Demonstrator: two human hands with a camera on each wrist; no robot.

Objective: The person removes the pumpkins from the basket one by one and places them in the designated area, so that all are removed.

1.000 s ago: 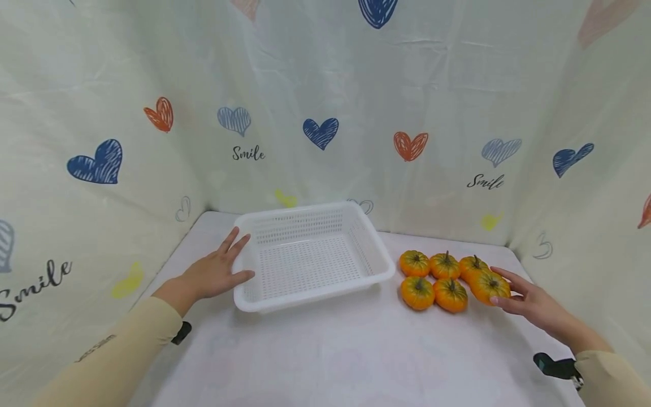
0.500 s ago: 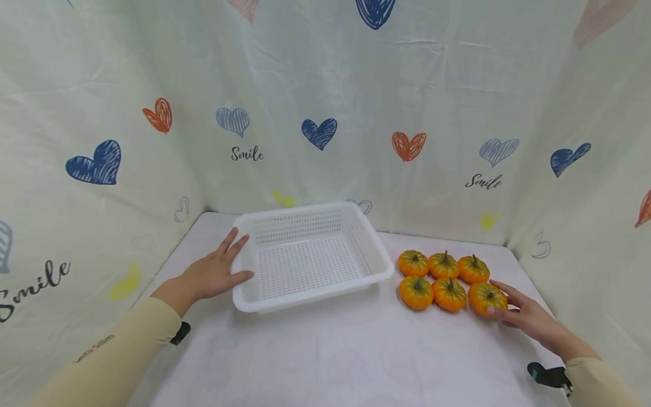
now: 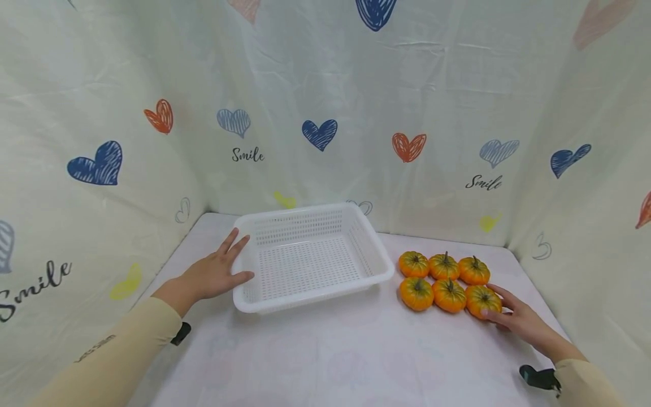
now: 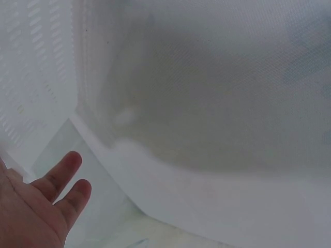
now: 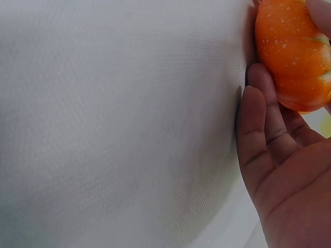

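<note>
My right hand holds a small orange-and-green pumpkin at the front right of a group, thumb on its near side and fingers round its right. The right wrist view shows this pumpkin low against the cloth, fingers curving beside it. Several more small pumpkins sit in two rows to its left and behind. My left hand rests on the left rim of a white plastic basket, fingers spread. In the left wrist view, two fingers extend beside the perforated basket wall.
A white cloth covers the table. Behind and at both sides hangs a pale curtain printed with hearts and "Smile". The basket stands left of the pumpkins, its perforated floor visible.
My right hand has moved the pumpkin left and nearer to me, from partly over the back right one down to the front row's right end. The left hand and basket have stayed put.
</note>
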